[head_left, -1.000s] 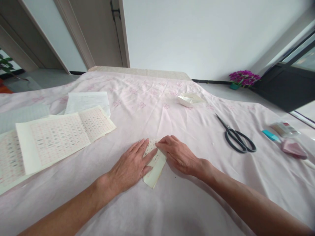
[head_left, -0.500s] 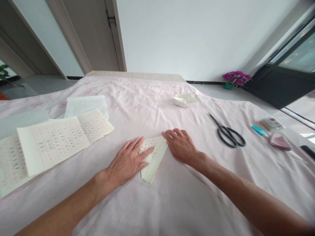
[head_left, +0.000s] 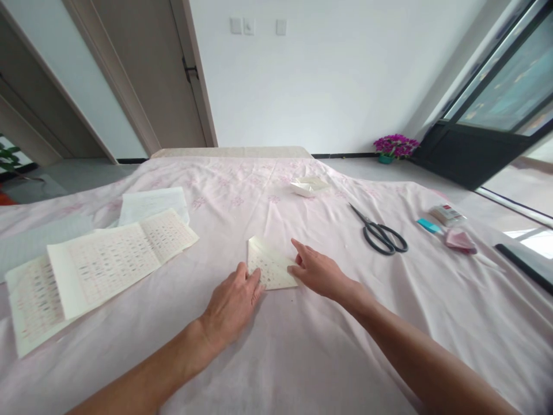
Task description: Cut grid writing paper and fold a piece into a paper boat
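Note:
A small folded paper [head_left: 272, 265] with faint printed marks lies on the pink tablecloth in front of me. At its lower left edge my left hand [head_left: 235, 297] grips it, thumb on top and fingers curled. My right hand [head_left: 322, 271] holds the right corner between the thumb and bent fingers, its index finger pointing forward above the paper. Farther back sits a folded paper boat-like shape [head_left: 309, 185]. To the right of my right hand lie black-handled scissors [head_left: 380, 233], blades pointing away to the left.
Written sheets [head_left: 116, 259] overlap at the left, with a blank-looking sheet [head_left: 151, 204] behind them. On the right are a blue item [head_left: 428, 225], a clear-wrapped pack [head_left: 447, 214], a pink cloth-like item [head_left: 461, 241] and a dark long object [head_left: 522, 266]. The tablecloth [head_left: 268, 351] is wrinkled.
The folded paper has been turned, so its long edge now faces me. My left hand went from lying flat to gripping its edge; my right hand shifted to the right corner. The view tilted up.

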Action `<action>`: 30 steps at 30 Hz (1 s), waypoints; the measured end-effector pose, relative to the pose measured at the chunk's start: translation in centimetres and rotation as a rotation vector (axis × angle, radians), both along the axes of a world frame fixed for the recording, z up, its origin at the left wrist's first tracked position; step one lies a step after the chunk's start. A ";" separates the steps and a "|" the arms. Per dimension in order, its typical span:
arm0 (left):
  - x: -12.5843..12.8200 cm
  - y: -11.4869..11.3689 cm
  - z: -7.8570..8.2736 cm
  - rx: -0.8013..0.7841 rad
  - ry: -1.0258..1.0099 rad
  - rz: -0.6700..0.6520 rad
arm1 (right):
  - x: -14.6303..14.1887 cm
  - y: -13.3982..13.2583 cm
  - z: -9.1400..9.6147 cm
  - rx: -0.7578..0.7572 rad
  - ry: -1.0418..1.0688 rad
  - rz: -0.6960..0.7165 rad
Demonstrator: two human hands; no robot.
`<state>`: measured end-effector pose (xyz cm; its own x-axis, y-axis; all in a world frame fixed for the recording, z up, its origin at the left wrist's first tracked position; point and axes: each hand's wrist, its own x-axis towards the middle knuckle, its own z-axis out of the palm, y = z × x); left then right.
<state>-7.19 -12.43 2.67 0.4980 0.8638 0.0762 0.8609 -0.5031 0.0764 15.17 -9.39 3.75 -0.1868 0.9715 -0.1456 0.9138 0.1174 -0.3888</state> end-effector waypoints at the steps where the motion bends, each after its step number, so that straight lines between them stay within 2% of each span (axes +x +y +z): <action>1: 0.3 -0.4 0.0 -0.015 -0.014 -0.009 | 0.0 0.5 -0.2 -0.003 -0.008 0.015; 4: 0.8 -0.7 -0.2 -0.023 -0.024 0.004 | -0.3 2.3 -0.4 0.039 -0.017 0.082; 6: 0.8 -0.3 -0.4 -0.020 -0.007 0.017 | -0.6 2.8 -0.3 0.172 -0.044 0.099; 9: 0.2 0.4 -0.8 0.045 0.025 -0.015 | -1.2 2.1 0.3 0.354 -0.075 0.097; 11: -0.3 1.0 -1.4 0.129 0.000 -0.074 | -1.6 0.9 0.7 0.321 -0.056 0.089; 14: -1.3 2.0 -2.5 0.205 -0.141 -0.173 | -1.9 -0.5 0.7 0.163 -0.038 0.034; 17: -2.1 2.8 -3.4 0.155 -0.249 -0.198 | -2.1 -1.0 0.0 0.061 -0.041 -0.002; 20: -2.5 3.2 -3.7 0.080 -0.243 -0.186 | -2.2 -1.0 -0.9 0.039 -0.026 0.012; 22: -2.7 3.2 -3.7 0.048 -0.219 -0.184 | -2.1 -1.2 -1.4 0.074 -0.002 0.068; 27: -2.9 3.3 -3.5 -0.009 -0.179 -0.178 | -1.4 -2.4 -2.2 0.289 0.147 0.345; 30: -3.0 3.5 -3.4 -0.053 -0.172 -0.183 | -1.1 -2.8 -2.4 0.336 0.169 0.402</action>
